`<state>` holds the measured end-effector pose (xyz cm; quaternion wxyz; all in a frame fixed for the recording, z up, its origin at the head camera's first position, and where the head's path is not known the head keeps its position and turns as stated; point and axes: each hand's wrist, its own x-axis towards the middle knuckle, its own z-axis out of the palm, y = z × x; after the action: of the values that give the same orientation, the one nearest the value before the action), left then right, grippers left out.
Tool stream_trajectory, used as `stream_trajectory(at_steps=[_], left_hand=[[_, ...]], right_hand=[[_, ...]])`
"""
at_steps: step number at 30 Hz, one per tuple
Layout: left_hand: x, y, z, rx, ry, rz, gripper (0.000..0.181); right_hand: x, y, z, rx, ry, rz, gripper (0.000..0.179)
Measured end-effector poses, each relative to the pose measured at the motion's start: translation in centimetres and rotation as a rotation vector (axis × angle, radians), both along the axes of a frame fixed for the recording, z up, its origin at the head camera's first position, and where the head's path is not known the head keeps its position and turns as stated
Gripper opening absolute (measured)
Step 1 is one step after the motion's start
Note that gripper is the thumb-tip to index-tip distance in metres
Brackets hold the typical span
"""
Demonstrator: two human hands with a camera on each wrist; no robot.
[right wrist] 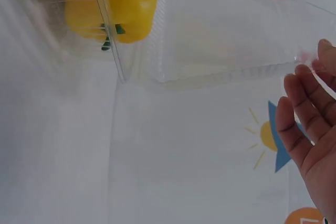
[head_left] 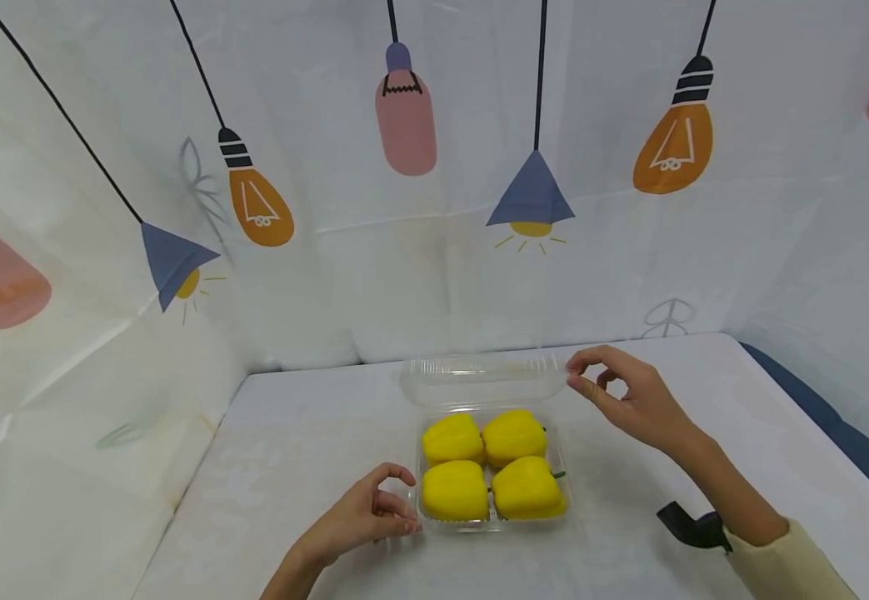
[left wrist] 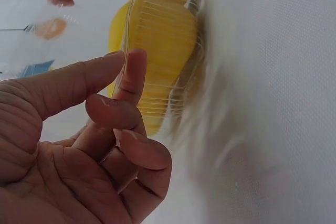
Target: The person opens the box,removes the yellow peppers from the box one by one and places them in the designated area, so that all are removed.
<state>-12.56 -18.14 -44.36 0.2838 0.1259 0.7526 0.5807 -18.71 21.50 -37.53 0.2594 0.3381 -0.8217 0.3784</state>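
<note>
A clear plastic clamshell box (head_left: 490,527) stands on the table with its lid (head_left: 482,383) raised at the back. Several yellow bell peppers (head_left: 455,490) sit inside in two rows, some with green stems showing. My left hand (head_left: 359,515) is at the box's front left side. In the left wrist view its thumb and a finger pinch the thin rim, with the other fingers curled below. My right hand (head_left: 632,398) pinches the right corner of the lid between thumb and fingertips, as the right wrist view (right wrist: 315,114) shows.
The white-covered table (head_left: 299,450) ends at a pale curtain (head_left: 374,283) printed with lamps and bulbs. A dark strap (head_left: 692,527) hangs from the right wrist. Dark blue material (head_left: 839,425) lies past the table's right edge.
</note>
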Motion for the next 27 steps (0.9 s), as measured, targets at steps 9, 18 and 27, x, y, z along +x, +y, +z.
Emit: stream_trajectory(at_steps=[9,18,27], left_hand=[[0.1,0.2,0.3,-0.013,0.017,-0.009,0.052],[0.0,0.2,0.3,-0.03,0.011,-0.006,0.05],[0.1,0.0,0.3,-0.014,0.011,-0.009,0.05]], right_hand=[[-1.0,-1.2,0.5,-0.02,-0.121,-0.064,0.048],[-3.5,-0.5,-3.5,0.009,-0.217,-0.095,0.079],[-4.7,-0.3,-5.9,0.072,-0.216,-0.048,0.061]])
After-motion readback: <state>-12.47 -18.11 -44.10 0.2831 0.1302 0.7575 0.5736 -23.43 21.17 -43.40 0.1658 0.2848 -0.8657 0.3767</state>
